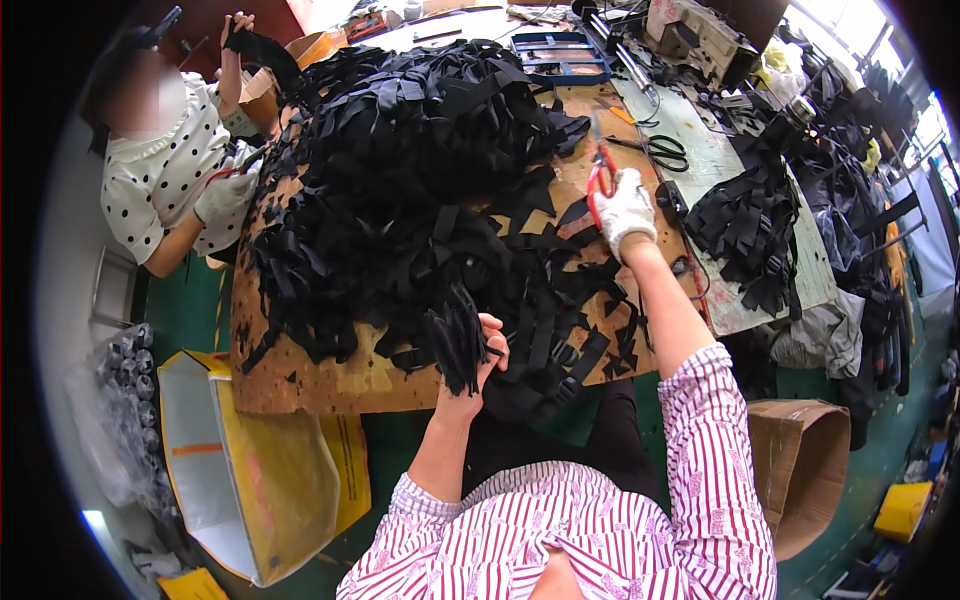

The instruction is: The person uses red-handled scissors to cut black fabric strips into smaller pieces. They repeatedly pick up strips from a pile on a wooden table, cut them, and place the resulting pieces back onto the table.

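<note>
Bare and bent around a bundle of short black fabric strips (455,335), my left hand (490,350) is near the table's front edge. The bundle hides part of its fingers. My right hand (628,208), in a white glove, grips red-handled scissors (601,172) over the right part of the wooden table (330,385); their blades point away from me. Between and beyond my hands a large heap of black strips (420,130) covers most of the tabletop. Several loose webbing straps with black buckles (565,355) lie near my left hand and hang over the front edge.
Across the table's left side, a person (165,170) holds a black strip and a red-handled tool. Black scissors (665,152) and a blue tray (560,58) lie farther back. A yellow-and-white bin (205,490) stands below left, a cardboard box (800,470) below right.
</note>
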A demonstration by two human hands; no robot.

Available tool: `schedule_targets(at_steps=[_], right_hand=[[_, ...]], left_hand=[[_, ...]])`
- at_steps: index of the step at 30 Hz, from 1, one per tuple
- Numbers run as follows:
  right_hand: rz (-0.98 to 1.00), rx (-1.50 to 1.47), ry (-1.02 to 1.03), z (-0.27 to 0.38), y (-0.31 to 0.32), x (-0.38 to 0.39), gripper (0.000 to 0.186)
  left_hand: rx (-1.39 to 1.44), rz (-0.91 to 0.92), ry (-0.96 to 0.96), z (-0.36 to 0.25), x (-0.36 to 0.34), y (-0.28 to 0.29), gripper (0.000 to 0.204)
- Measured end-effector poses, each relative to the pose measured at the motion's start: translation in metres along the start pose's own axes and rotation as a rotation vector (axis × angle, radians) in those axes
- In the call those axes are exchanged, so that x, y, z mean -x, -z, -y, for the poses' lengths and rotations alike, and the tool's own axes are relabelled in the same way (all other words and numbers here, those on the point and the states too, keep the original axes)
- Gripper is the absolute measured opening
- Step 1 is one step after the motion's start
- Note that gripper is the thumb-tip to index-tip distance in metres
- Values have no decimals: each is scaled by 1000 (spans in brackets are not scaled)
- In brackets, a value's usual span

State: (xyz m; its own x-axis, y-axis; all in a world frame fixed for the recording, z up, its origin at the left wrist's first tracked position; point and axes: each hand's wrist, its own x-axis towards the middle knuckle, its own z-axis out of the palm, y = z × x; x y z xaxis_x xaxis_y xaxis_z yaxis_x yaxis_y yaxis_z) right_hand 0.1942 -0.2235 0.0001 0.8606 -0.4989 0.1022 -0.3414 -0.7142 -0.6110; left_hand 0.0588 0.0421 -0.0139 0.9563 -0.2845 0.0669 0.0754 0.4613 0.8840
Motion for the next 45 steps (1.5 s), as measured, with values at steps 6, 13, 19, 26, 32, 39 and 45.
schedule_targets(at_steps=[6, 13, 19, 26, 32, 39, 45], right_hand=[[156, -827, -194, 2, 52, 37, 51], [376, -1323, -267, -1, 72, 146, 22], [434, -1263, -315, -14, 67, 191, 22], [417, -1086, -381, -15, 67, 220, 43], [389, -877, -227, -35, 76, 249, 52], [437, -628, -68, -65, 67, 279, 64], [570, -481, -49, -66, 75, 280, 67]], left_hand=[[105, -86, 22, 19, 0, -14, 27], [234, 11, 31, 29, -9, -47, 32], [147, 200, -33, 24, 0, -45, 36], [511, 328, 68, 24, 13, -40, 27], [-55, 52, -137, 48, 17, -14, 31], [-6, -59, -151, 46, 12, -27, 30], [-195, -26, -171, 55, 7, -20, 46]])
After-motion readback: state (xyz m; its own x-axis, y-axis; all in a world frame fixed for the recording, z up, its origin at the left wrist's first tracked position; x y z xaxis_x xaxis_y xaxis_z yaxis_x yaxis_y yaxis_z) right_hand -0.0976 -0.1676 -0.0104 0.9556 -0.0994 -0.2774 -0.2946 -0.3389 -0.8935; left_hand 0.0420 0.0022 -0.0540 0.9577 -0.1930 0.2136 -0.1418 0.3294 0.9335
